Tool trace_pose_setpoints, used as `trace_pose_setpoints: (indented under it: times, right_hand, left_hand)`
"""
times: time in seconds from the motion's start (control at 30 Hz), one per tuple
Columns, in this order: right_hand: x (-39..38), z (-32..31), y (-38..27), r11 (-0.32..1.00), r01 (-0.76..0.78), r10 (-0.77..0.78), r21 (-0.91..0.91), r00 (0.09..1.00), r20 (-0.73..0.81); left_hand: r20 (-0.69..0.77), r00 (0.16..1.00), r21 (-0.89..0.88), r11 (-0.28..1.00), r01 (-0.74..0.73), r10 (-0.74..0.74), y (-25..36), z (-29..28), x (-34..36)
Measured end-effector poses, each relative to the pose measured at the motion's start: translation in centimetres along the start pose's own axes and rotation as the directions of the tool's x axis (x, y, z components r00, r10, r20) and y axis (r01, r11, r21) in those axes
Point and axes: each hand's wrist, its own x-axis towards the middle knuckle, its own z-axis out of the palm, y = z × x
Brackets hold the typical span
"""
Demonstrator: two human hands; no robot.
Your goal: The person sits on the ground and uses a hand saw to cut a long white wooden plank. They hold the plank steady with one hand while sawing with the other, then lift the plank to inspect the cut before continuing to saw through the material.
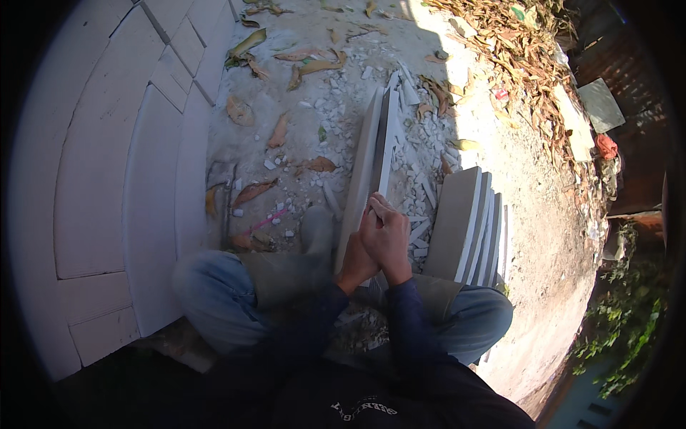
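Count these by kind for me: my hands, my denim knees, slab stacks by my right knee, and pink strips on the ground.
Hands, left hand and right hand: 2
Denim knees, left knee and right knee: 2
Slab stack: 1
Pink strip: 1
Total: 6

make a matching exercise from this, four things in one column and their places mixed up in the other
Things:
1. right hand
2. pale stacked blocks
3. row of leaning slabs
4. heap of dry leaves

Places:
A. upper right of the picture
B. just beyond the right knee
C. up against the left hand
D. along the left side of the picture

Pairs: 1-C, 2-D, 3-B, 4-A
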Motion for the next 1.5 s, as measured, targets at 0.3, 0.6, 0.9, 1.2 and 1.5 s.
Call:
trace_pose_setpoints:
  times: [0.3, 0.6, 0.9, 1.2, 1.5]
  right_hand:
    - [12.9, 0.6, 1.0, 0.996, -0.004, 0.004, -0.092, 1.0, -0.001]
    - [-0.5, -0.5, -0.1, 1.0, -0.015, 0.015, -0.015, 1.0, -0.005]
    - [12.6, 0.5, 0.7, 0.984, -0.026, 0.031, -0.179, 0.999, 0.027]
    - [-1.6, -0.4, -1.1, 0.998, 0.0, -0.001, -0.063, 1.0, -0.008]
    - [12.7, 0.9, 1.1, 0.992, 0.039, -0.035, -0.118, 0.999, 0.031]
  left_hand:
    - [-0.046, 0.998, 0.101, 0.994, -0.04, 0.045, -1.3, 1.1, 12.8]
    - [0.038, 0.999, 0.004, 1.0, 0.025, -0.025, 0.8, -0.1, -0.5]
    - [-0.024, 0.998, 0.016, 0.998, 0.061, -0.06, 0.3, 0.6, 11.8]
    - [-0.069, 0.997, -0.033, 0.999, -0.027, 0.024, 0.9, -0.1, -3.2]
    - [-0.027, 0.999, 0.058, 0.997, 0.044, -0.042, -0.6, 0.7, 11.7]
